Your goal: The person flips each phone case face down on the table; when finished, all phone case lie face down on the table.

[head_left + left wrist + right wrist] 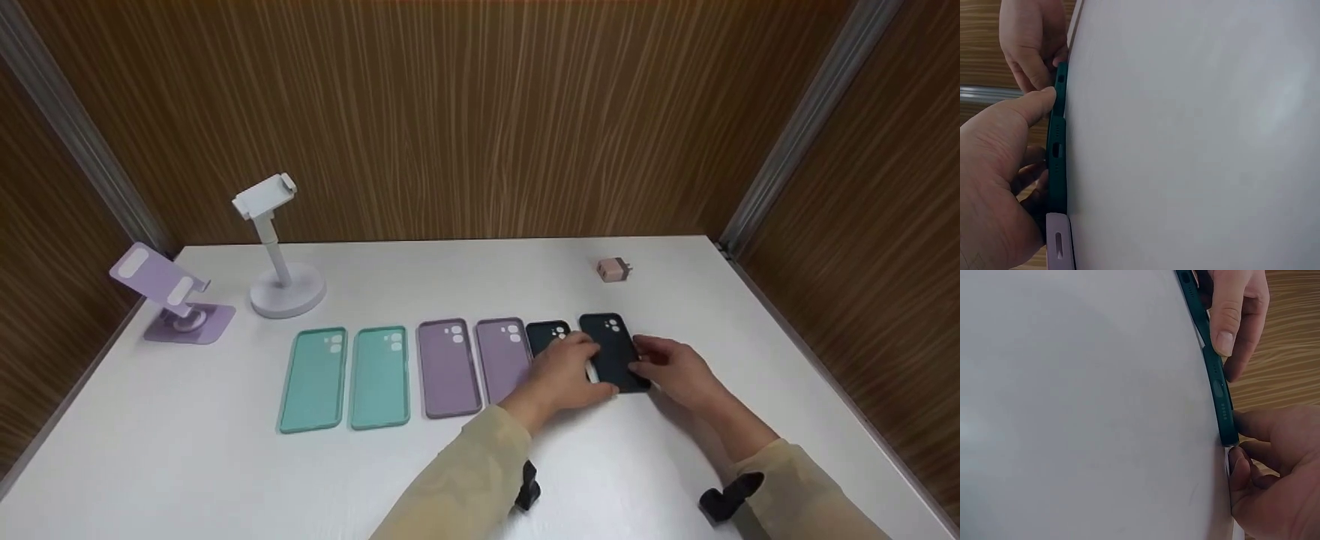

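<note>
Two dark green phone cases lie side by side on the white table. My left hand reaches over the left dark case, hiding most of it. Its thumb touches the near left corner of the right dark case, and its other fingers rest by that case's left edge. At the opposite edge, my right hand pinches the right dark case near its lower right side. In the right wrist view, this dark green case stands between both hands. A purple case sits close to my left hand in the left wrist view.
Further left lie purple cases and mint green cases in a row. A purple phone stand and a white phone stand are at the back left. A pink charger plug lies behind the dark cases.
</note>
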`<state>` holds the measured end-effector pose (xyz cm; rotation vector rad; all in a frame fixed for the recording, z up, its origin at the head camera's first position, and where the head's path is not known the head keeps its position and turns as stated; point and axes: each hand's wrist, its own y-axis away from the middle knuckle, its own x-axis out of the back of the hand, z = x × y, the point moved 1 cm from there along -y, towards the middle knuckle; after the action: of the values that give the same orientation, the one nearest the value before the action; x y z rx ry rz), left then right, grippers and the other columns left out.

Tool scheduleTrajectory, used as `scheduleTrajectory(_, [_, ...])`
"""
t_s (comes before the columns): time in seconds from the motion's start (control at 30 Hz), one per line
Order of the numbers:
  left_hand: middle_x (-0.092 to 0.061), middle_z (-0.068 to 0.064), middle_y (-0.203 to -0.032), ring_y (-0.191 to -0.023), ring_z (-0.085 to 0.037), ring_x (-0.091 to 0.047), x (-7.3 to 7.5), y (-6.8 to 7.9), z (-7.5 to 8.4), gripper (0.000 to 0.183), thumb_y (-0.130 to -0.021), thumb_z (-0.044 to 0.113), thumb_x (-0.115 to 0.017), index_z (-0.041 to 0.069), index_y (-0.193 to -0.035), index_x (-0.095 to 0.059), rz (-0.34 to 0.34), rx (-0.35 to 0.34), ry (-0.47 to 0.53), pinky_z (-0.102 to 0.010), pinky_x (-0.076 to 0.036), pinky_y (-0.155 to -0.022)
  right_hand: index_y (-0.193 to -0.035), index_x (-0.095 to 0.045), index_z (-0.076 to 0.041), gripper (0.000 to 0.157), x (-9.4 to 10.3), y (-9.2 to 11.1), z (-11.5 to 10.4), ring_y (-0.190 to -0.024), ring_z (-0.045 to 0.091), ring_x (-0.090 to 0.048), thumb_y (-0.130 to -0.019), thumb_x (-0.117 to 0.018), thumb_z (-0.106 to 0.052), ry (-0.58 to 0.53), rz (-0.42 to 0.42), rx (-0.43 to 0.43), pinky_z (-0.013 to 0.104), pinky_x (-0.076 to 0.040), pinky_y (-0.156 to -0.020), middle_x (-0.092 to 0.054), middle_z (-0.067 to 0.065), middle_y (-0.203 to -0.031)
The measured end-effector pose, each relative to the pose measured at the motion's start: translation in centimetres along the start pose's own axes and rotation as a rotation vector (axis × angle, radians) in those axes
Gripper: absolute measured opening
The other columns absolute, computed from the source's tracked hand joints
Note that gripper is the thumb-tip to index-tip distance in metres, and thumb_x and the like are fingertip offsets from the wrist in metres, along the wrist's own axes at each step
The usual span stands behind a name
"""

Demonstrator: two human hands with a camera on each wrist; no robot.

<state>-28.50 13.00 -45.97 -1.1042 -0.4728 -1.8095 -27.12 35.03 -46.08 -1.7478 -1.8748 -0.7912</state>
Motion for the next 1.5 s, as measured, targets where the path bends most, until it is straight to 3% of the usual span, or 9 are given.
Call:
scheduleTrajectory(0.27, [-0.06, 0.0, -0.148, -0.132, -0.02, -0.059, -0.1, 0.0, -0.2, 0.069, -0.086, 0.047, -0.084, 0.012, -0.143, -0.067, 0.02, -0.034, -0.004, -0.029, -0.046, -0.11, -0.156, -0.046, 0.006, 0.057, 0.1, -0.1, -0.2, -0.126, 0.038, -0.059, -0.106, -0.063, -0.014, 0.011, -0.008, -0.005, 0.037, -0.056, -0.093, -0.057, 0.029, -0.144])
scheduleTrajectory(0.77, [-0.061, 0.008, -0.144, -0.128, -0.014, -0.058, -0.5, 0.0, -0.2, 0.069, -0.085, 0.051, -0.086, 0.015, -0.142, -0.069, 0.027, 0.005, 0.008, -0.025, -0.045, -0.108, -0.154, -0.048, 0.006, 0.053, 0.0, -0.3, -0.7, -0.127, 0.038, -0.059, -0.104, -0.059, -0.006, -0.031, 0.013, -0.043, 0.035, -0.056, -0.092, -0.058, 0.028, -0.143])
scheduleTrajectory(1.0, [-0.061, 0.005, -0.145, -0.129, -0.016, -0.059, -0.2, -0.2, -0.2, 0.069, -0.086, 0.049, -0.086, 0.013, -0.142, -0.069, 0.006, 0.002, 0.016, -0.026, -0.045, -0.11, -0.156, -0.048, 0.002, 0.054, 0.4, -0.2, -0.6, -0.12, 0.032, -0.06, -0.105, -0.06, -0.011, -0.115, -0.006, -0.085, 0.03, -0.055, -0.084, -0.058, 0.026, -0.144])
scheduleTrajectory(1.27, [-0.066, -0.003, -0.142, -0.13, -0.018, -0.06, 0.6, -0.8, 0.1, 0.067, -0.085, 0.043, -0.087, 0.008, -0.139, -0.069, -0.033, -0.017, -0.018, -0.025, -0.042, -0.113, -0.157, -0.047, -0.001, 0.055, 1.2, -0.1, -0.5, -0.104, 0.027, -0.061, -0.106, -0.058, -0.017, -0.204, -0.042, -0.076, 0.029, -0.055, -0.076, -0.06, 0.025, -0.143])
scheduleTrajectory(1.4, [-0.067, -0.002, -0.141, -0.132, -0.018, -0.058, 0.9, -0.9, 0.5, 0.068, -0.085, 0.042, -0.089, 0.01, -0.141, -0.068, -0.026, -0.025, -0.04, -0.027, -0.039, -0.117, -0.159, -0.045, -0.001, 0.057, 1.5, 0.1, -0.4, -0.1, 0.025, -0.061, -0.107, -0.059, -0.019, -0.241, -0.054, -0.065, 0.03, -0.054, -0.074, -0.061, 0.024, -0.14])
scheduleTrajectory(1.5, [-0.064, -0.003, -0.144, -0.135, -0.018, -0.055, 1.0, -0.9, 1.0, 0.068, -0.086, 0.036, -0.09, 0.01, -0.144, -0.066, 0.018, -0.034, 0.043, -0.028, -0.039, -0.117, -0.159, -0.044, 0.002, 0.059, 1.5, 0.2, -0.3, -0.103, 0.021, -0.064, -0.106, -0.061, -0.018, -0.284, -0.054, -0.046, 0.028, -0.055, -0.077, -0.061, 0.026, -0.14])
